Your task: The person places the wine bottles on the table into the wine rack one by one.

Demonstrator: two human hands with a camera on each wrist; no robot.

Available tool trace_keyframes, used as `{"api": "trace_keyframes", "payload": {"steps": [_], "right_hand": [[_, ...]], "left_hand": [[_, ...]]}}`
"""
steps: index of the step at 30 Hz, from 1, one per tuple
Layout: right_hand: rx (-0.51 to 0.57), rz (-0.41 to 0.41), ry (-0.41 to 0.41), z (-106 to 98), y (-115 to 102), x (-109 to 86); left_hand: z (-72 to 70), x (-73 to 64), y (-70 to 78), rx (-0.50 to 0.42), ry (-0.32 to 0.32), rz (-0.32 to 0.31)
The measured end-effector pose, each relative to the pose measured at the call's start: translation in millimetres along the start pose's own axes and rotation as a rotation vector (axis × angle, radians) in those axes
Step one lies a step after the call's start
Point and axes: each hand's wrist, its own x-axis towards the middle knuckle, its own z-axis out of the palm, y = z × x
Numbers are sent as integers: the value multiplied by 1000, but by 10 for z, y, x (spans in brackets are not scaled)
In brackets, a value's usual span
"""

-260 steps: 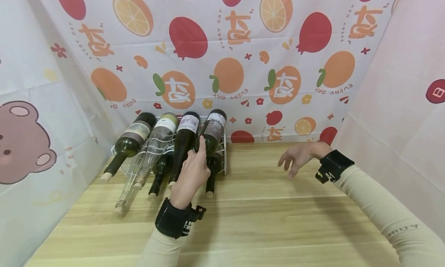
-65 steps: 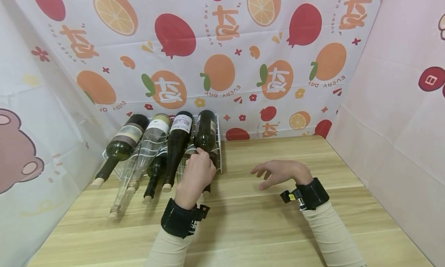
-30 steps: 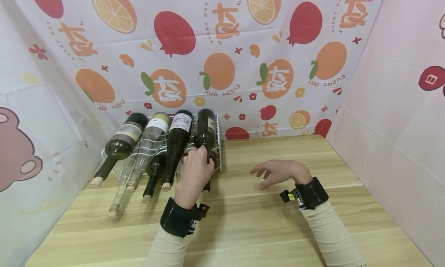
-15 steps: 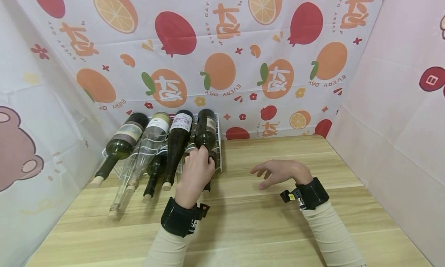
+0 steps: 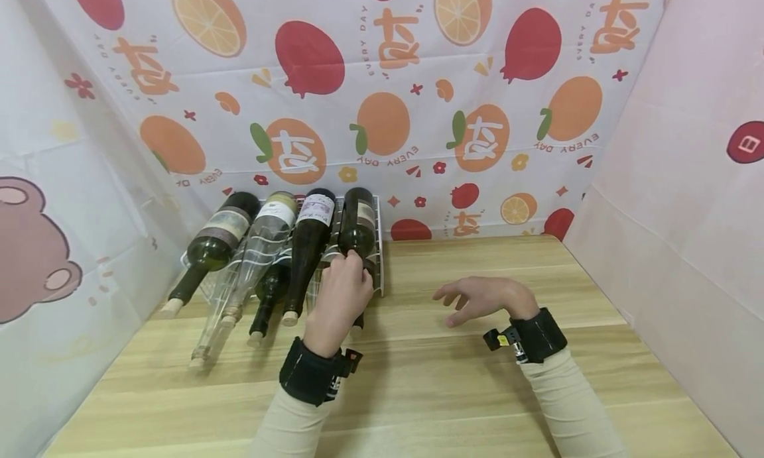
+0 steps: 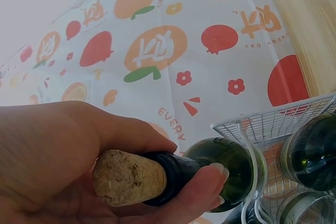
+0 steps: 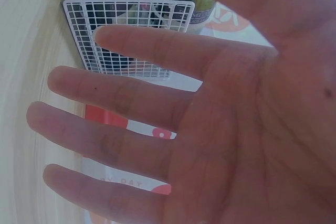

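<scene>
My left hand grips the neck of a dark green wine bottle, the rightmost on the upper level of a white wire rack. In the left wrist view, the bottle's cork sticks out between thumb and fingers, and the neck wears a dark sleeve. The bottle's base points to the back wall, with part of a pale label showing on its right side. My right hand hovers right of the rack, holding nothing; in the right wrist view its fingers are spread and nearly straight.
Left of the held bottle lie a dark bottle with a white label, a clear bottle and a green bottle. More corked bottles lie on the level below, necks forward. A fruit-print cloth hangs behind the wooden table.
Since the earliest frame, the left hand has gone from the bottle's side to its neck, and its label has turned rightward. The right hand came closer. Over the last second the hands barely move.
</scene>
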Motion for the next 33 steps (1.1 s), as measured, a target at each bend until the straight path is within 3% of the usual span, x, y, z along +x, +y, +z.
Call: {"api": "trace_keyframes", "payload": {"steps": [12,33], "right_hand": [[3,33,6,8,-12,-34],[-5,12,-14,43,-58,21]], "left_hand": [[21,29,31,1,-9,-1],[1,-7,-2,-1,-31,-21]]}}
